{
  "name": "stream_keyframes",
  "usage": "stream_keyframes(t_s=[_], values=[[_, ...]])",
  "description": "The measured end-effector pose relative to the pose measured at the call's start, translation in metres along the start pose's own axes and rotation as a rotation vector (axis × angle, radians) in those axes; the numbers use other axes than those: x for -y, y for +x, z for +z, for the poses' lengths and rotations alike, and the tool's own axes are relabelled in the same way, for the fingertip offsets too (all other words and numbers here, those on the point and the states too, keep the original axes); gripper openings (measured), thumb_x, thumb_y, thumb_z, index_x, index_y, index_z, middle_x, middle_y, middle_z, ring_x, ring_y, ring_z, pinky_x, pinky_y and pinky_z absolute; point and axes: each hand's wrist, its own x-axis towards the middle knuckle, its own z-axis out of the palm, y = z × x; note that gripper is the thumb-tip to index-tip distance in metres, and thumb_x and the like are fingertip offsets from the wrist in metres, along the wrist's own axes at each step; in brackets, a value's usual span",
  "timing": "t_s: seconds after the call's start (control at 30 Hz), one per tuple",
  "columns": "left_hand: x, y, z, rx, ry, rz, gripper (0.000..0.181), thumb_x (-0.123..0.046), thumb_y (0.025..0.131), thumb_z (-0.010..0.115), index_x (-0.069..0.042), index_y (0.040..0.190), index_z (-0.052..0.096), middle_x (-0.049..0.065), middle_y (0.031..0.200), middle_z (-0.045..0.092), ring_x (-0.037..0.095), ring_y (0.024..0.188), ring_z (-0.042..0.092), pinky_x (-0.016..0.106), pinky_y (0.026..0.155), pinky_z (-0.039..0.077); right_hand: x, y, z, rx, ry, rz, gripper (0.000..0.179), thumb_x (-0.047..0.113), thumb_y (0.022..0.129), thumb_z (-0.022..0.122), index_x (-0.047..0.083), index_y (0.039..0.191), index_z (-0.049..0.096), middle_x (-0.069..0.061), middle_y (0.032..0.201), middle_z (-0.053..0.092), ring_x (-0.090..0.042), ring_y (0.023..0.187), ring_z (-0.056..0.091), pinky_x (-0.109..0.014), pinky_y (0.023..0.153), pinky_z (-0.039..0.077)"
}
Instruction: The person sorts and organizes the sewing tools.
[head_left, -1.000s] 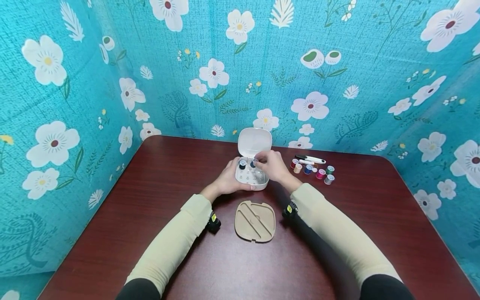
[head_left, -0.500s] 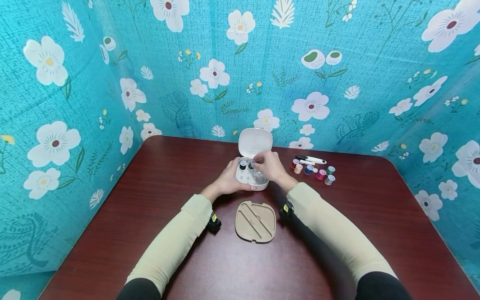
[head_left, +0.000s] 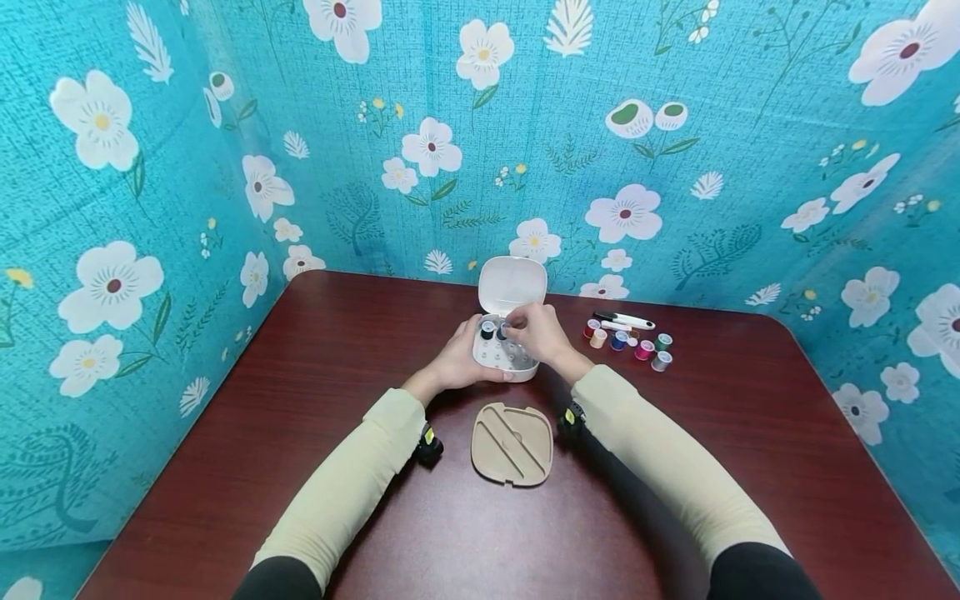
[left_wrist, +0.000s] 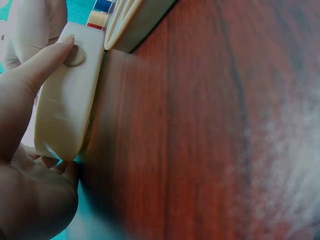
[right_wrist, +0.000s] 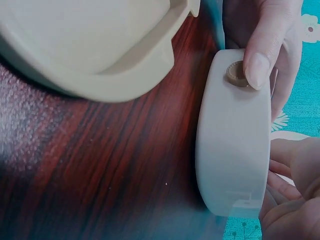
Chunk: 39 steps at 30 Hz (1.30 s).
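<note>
A white sewing box (head_left: 525,376) stands with its lid (head_left: 513,285) raised at the back. My left hand (head_left: 454,360) grips the box from the left, its thumb along the front wall near a round brown button (left_wrist: 74,56). My right hand (head_left: 540,332) reaches over the box from the right and pinches a dark blue-grey thread spool (head_left: 503,332) low over the back row of pegs. Beside it, a black thread spool (head_left: 487,330) stands upright in the back left corner. In the right wrist view, the box wall hides most of the right hand's fingertips.
A beige tray insert (head_left: 512,446) with diagonal grooves lies in front of the box. To the right are several thread spools, among them a green spool (head_left: 663,342) and a grey spool (head_left: 662,361). A black and white slim tool (head_left: 625,320) lies behind them.
My right hand has shifted slightly left and brought the blue-grey spool down close beside the black one. The left hand keeps its hold on the box.
</note>
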Motion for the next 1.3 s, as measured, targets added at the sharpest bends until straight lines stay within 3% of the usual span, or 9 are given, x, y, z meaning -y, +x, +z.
stream_keyframes(t_s=[0.63,1.03,1.3], values=[[-0.0003,0.0006,-0.0008,0.005,-0.018,-0.005,0.116,-0.037,0.070,0.095,-0.011,0.158,0.024,0.016,0.151,0.036,0.028,0.133,0.043,0.043,0.112,0.037,0.0056,0.0048,0.0043,0.017,-0.042,-0.014,0.018,0.010,0.095,0.073,0.001,0.109,0.078,-0.015,0.104,0.076,-0.026,0.097,0.072,-0.040,0.082,0.059],[-0.0007,-0.0009,-0.0002,0.004,-0.037,-0.010,0.114,-0.036,0.070,0.095,-0.013,0.158,0.026,0.016,0.151,0.037,0.029,0.132,0.045,0.046,0.112,0.037,0.0062,0.0032,0.0043,0.072,-0.065,-0.037,0.022,0.008,0.095,0.071,-0.001,0.115,0.075,-0.016,0.105,0.075,-0.027,0.096,0.072,-0.041,0.080,0.060],[-0.0009,-0.0009,-0.0003,0.007,-0.012,-0.015,0.119,-0.037,0.070,0.095,-0.010,0.159,0.022,0.017,0.151,0.036,0.029,0.133,0.044,0.044,0.113,0.037,0.0097,-0.0020,-0.0021,0.115,-0.103,-0.050,0.031,0.007,0.092,0.072,-0.004,0.121,0.071,-0.020,0.112,0.073,-0.031,0.105,0.070,-0.044,0.088,0.058]])
